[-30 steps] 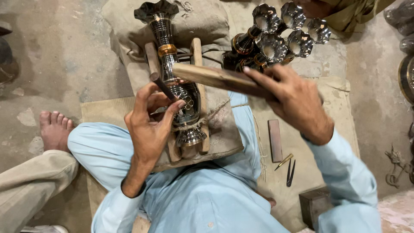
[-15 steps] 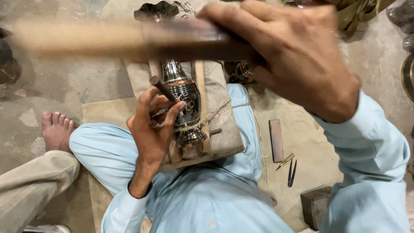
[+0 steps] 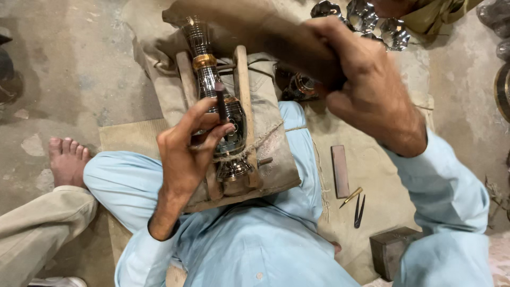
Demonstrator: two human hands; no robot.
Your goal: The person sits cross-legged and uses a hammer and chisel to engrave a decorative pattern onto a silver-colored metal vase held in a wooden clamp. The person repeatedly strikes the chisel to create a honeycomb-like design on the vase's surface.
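Your left hand [image 3: 186, 154] pinches a dark chisel [image 3: 220, 101] between thumb and fingers, tip set on the metal vase [image 3: 226, 119] lying just under it between two wooden rails [image 3: 241, 106]; your right hand [image 3: 366, 87], raised above and beside it, is clenched round a blurred mallet [image 3: 255, 29].

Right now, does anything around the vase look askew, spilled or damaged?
Nothing stands out. The metal vase lies tied between two wooden rails, the left hand steadies a chisel on it, and the right hand grips a blurred hammer handle.
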